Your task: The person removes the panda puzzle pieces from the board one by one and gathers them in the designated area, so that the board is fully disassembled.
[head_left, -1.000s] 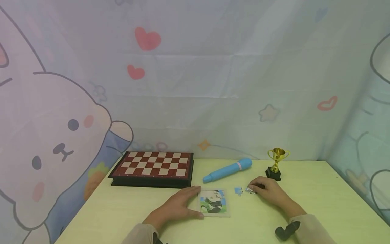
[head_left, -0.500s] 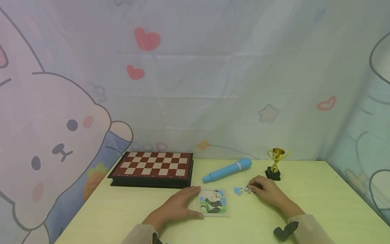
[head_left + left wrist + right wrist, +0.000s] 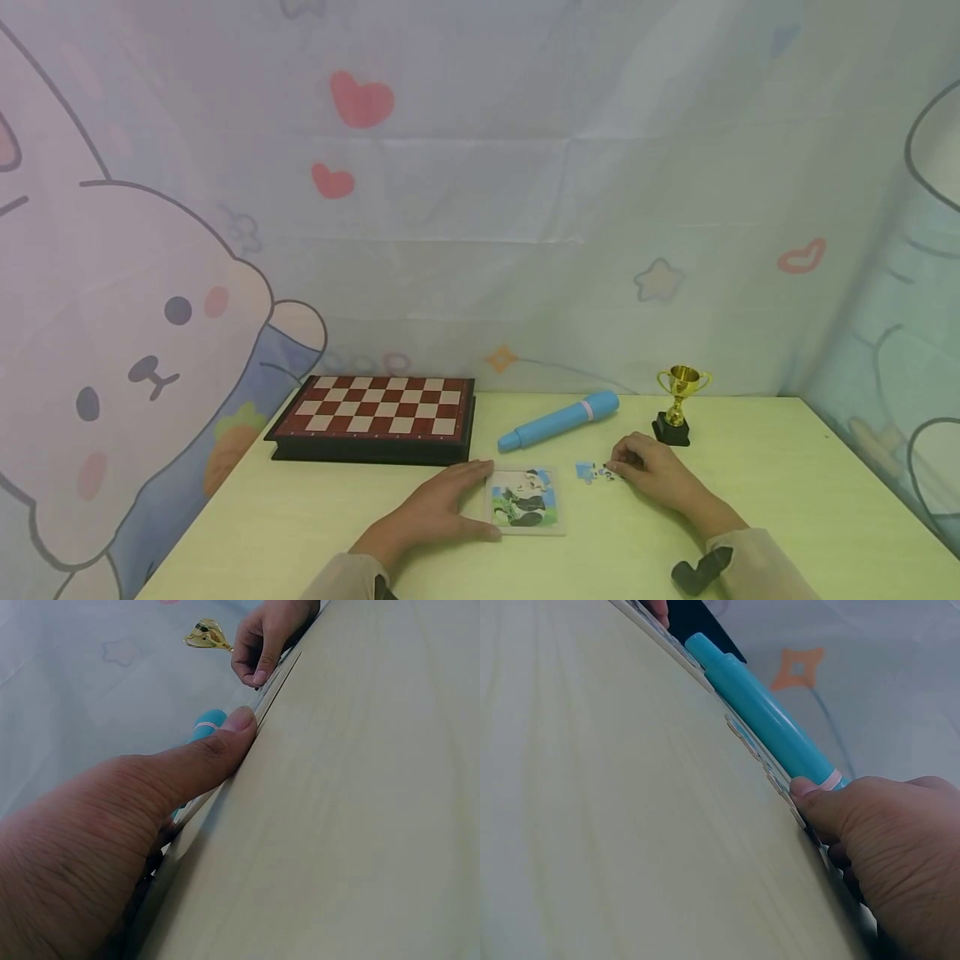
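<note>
In the head view my left hand [image 3: 435,510] lies at the left side of a square panda jigsaw puzzle [image 3: 525,498] in a pale tray. Its fingers reach the upper left corner and its straight thumb the lower left corner. My right hand [image 3: 651,471] pinches a small black-and-white puzzle piece [image 3: 612,472] between thumb and fingertips, low over the table. A blue puzzle piece [image 3: 585,471] lies right against it on the left. The right wrist view shows the thumb at the end of the row of pieces [image 3: 754,750]; my other fingers are mostly hidden there.
A checkered game board box [image 3: 375,417] stands at the back left. Behind the puzzle lies a blue microphone-shaped stick [image 3: 558,422]. A gold trophy cup [image 3: 677,404] on a black base stands behind my right hand. A printed cloth hangs along the table's far edge.
My right hand has shifted slightly left with the pinched puzzle piece, closing the gap to the blue piece. My left hand and the puzzle tray have stayed in place.
</note>
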A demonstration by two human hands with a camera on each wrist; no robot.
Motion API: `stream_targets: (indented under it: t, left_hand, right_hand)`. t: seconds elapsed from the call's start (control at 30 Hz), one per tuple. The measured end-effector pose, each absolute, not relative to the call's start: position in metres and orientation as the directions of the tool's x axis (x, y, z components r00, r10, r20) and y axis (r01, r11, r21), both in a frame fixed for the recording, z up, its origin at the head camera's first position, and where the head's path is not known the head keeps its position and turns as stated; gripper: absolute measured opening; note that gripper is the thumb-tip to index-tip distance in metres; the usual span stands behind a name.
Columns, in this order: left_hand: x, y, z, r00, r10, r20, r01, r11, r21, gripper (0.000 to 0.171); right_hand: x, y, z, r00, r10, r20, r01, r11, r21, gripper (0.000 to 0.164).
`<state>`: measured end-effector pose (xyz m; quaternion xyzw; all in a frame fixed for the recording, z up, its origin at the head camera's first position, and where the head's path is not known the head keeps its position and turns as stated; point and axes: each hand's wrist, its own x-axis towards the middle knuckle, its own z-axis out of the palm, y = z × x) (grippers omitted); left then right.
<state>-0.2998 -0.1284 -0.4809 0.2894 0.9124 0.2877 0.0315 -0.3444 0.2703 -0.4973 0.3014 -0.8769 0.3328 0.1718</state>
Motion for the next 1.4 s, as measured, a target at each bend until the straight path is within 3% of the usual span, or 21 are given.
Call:
stream_targets:
  t: [0.47, 0.73, 0.9, 1.4]
  left_hand:
    - [-0.301, -0.129, -0.482, -0.832, 0.546, 0.101, 0.503, 0.663, 0.555, 0.102]
    - [-0.3, -0.128, -0.482, -0.833, 0.544, 0.1, 0.501, 0.665, 0.554, 0.102]
    - [-0.301, -0.129, -0.482, -0.829, 0.548, 0.11, 0.511, 0.663, 0.548, 0.102]
    - [-0.301, -0.128, -0.482, -0.835, 0.54, 0.106, 0.504, 0.674, 0.54, 0.102]
  right_hand:
    - [-0.342, 0.269, -0.496, -0.765, -0.393, 0.51, -0.632, 0.61, -0.478, 0.008]
    - [-0.339, 0.258, -0.492, -0.683, -0.432, 0.59, -0.707, 0.596, -0.382, 0.01]
    - [-0.337, 0.246, -0.488, -0.645, -0.472, 0.6, -0.743, 0.569, -0.352, 0.019]
    - [-0.344, 0.185, -0.488, -0.545, -0.605, 0.581, -0.833, 0.469, -0.293, 0.02]
